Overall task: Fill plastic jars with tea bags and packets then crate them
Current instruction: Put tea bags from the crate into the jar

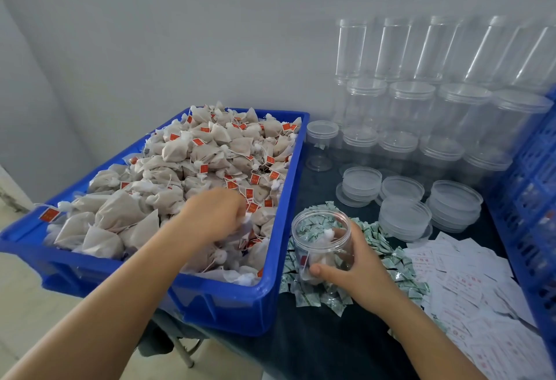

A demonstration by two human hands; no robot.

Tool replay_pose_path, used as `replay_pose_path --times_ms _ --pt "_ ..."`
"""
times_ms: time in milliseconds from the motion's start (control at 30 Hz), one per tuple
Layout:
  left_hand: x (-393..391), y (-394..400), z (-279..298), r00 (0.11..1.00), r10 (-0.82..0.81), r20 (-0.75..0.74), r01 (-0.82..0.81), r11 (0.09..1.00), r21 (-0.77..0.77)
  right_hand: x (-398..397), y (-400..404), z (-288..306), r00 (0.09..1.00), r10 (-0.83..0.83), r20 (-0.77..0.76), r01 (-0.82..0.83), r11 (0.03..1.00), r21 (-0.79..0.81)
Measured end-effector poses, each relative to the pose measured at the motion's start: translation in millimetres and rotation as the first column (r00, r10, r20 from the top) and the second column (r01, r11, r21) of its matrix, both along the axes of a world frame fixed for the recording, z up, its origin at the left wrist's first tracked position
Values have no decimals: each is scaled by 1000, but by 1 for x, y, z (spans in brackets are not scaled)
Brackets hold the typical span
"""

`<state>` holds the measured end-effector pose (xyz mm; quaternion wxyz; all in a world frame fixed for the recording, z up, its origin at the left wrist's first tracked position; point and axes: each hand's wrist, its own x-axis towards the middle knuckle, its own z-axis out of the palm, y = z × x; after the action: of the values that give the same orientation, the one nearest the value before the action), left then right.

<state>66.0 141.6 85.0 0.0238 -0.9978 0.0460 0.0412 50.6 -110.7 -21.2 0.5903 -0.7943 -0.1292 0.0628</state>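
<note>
Jar held close beside the bin so tea bags travel little.
My left hand (216,214) grabs tea bags (192,151) in the blue bin (270,283); my right hand (358,271) grips the open jar (322,244).

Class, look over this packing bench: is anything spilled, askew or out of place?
One tagged tea bag hangs over the blue bin's left rim. The green packets and white slips lie in loose heaps. Nothing looks damaged.

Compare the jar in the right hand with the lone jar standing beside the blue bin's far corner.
The held jar has no lid and is gripped by the right hand; the lone jar wears a clear lid and stands free. The held jar holds a few tea bags; the lone one looks nearly empty. Both are clear plastic.
</note>
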Motion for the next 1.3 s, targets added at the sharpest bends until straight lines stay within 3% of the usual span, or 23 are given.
replay_pose_path --times_ms 133,333,567,967,1167,1300 --pt "-1 -4 25 995 -53 82 74 958 -278 1 0 -3 1000 -6 5 5 1000 17" --pt "-3 -32 53 969 -127 212 209 877 -432 -1 0 0 1000 -5 9 5 1000 -7" --pt "0 -61 51 957 -215 197 286 827 -485 -3 0 1 1000 -4 14 4 1000 -4" --pt "0 -73 26 950 -286 125 311 832 -460 -2 1 0 1000 5 16 -6 999 34" --pt "6 -47 41 960 -98 263 234 798 -555 -4 -1 0 1000 3 -12 -3 1000 6" --pt "3 -9 39 962 -38 272 168 865 -472 -5 1 2 1000 1 -24 -1 1000 -1"
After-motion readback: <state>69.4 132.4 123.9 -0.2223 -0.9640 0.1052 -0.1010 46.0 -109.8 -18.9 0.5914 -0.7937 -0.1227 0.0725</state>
